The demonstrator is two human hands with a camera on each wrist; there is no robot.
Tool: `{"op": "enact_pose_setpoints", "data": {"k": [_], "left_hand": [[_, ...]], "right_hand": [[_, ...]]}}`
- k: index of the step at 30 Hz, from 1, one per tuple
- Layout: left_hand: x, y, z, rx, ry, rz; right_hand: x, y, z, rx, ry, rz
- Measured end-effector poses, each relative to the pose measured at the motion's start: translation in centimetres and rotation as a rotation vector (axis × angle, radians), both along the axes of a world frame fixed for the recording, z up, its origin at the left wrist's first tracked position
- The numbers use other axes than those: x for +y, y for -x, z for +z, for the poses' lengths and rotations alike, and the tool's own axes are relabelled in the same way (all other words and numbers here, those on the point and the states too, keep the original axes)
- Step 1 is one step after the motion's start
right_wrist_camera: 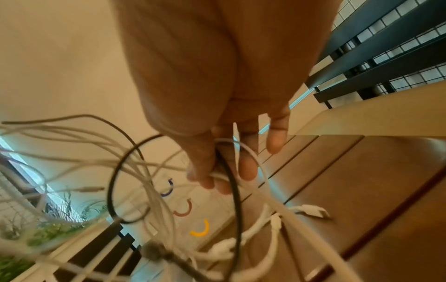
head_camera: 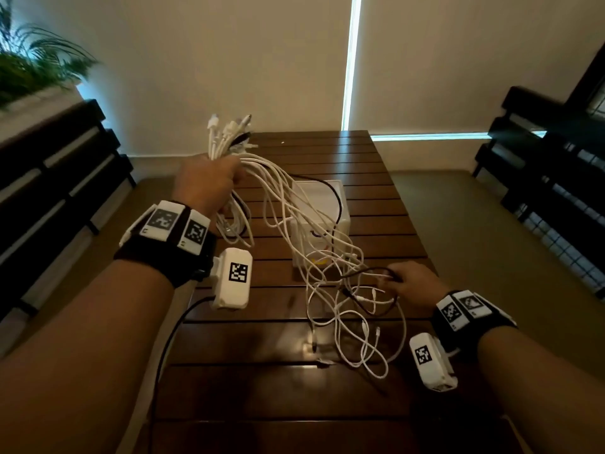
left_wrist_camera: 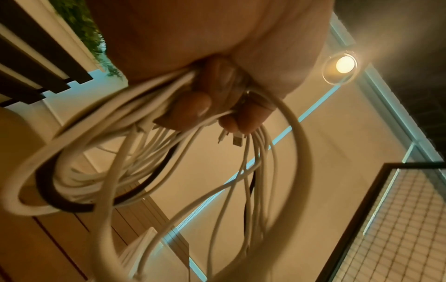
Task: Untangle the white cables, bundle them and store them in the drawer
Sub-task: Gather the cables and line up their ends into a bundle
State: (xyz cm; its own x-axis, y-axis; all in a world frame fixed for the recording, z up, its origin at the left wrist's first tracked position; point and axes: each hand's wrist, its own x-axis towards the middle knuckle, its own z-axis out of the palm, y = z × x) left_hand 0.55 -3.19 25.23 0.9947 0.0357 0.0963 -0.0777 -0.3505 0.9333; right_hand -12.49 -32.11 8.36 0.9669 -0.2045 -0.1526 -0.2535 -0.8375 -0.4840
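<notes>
The left hand (head_camera: 209,181) was raised over the far left part of the tabletop (head_camera: 386,371), fingers (left_wrist_camera: 193,106) curled tight around a gathered sheaf of the white cables (head_camera: 294,204), their plug ends sticking up past the fist. From that fist the strands ran down and to the right, across a small white drawer unit (head_camera: 340,198), into a loose tangle lying on the tabletop just beside the right hand (head_camera: 412,283). The right hand, clearly the nearer to that snarl, pinched a white strand with a black cable (right_wrist_camera: 236,200) looped through its fingers (right_wrist_camera: 202,167), so the next pull would probably run along that diagonal line.
</notes>
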Motion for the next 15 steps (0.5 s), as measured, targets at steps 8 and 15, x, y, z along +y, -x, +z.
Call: {"op": "enact_pose_setpoints", "data": {"k": [8, 15], "left_hand": [[-2.4, -1.0, -0.6, -0.091, -0.311, -0.148], [-4.2, 0.9, 0.0, -0.259, -0.417, -0.318]], "right_hand": [[2.3, -1.9, 7.7, -0.006, -0.292, -0.049], [10.4, -7.4, 13.3, -0.546, -0.614, 0.108]]}}
